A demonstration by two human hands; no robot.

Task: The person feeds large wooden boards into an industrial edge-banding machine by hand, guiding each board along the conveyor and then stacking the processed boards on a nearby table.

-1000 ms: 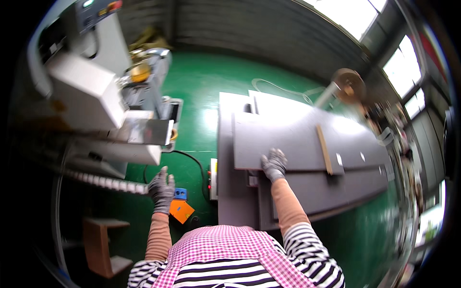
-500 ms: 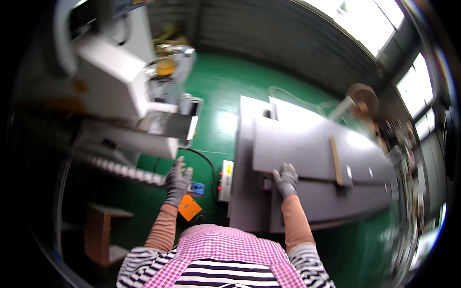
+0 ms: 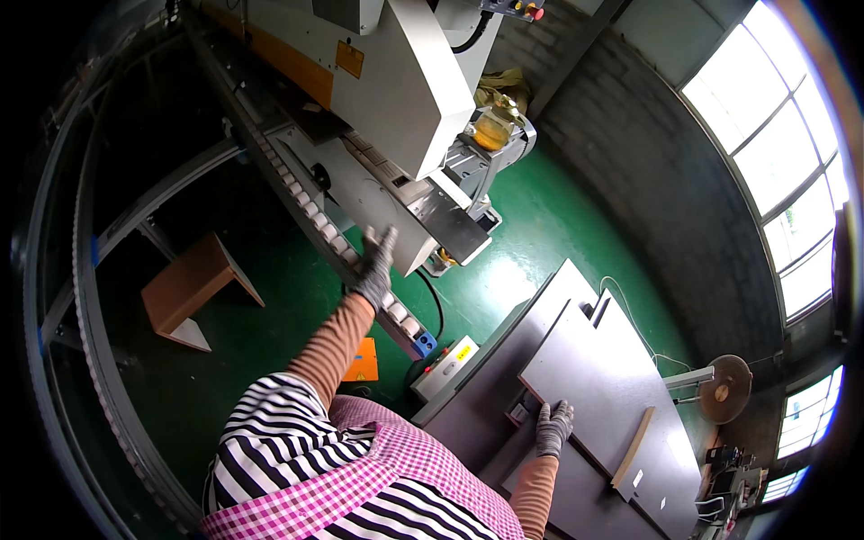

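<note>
My left hand, in a grey glove, reaches forward over the roller rail beside the large machine. Its fingers are spread and nothing is in them. On the right, my gloved right hand rests flat with its fingers stretched out near the edge of a dark grey panel. That panel lies on other dark panels in a stack. A narrow wooden strip lies on top, to the right of my right hand.
A white box with red buttons stands between the rail's end and the stack. An orange plate is beside my left forearm. Brown angled boards sit inside the frame at left. A round brown fan stands at far right.
My view has turned left, so the machine now fills more of the upper middle. My left hand has reached farther forward along the rail; my right hand stays by the panel's edge.
</note>
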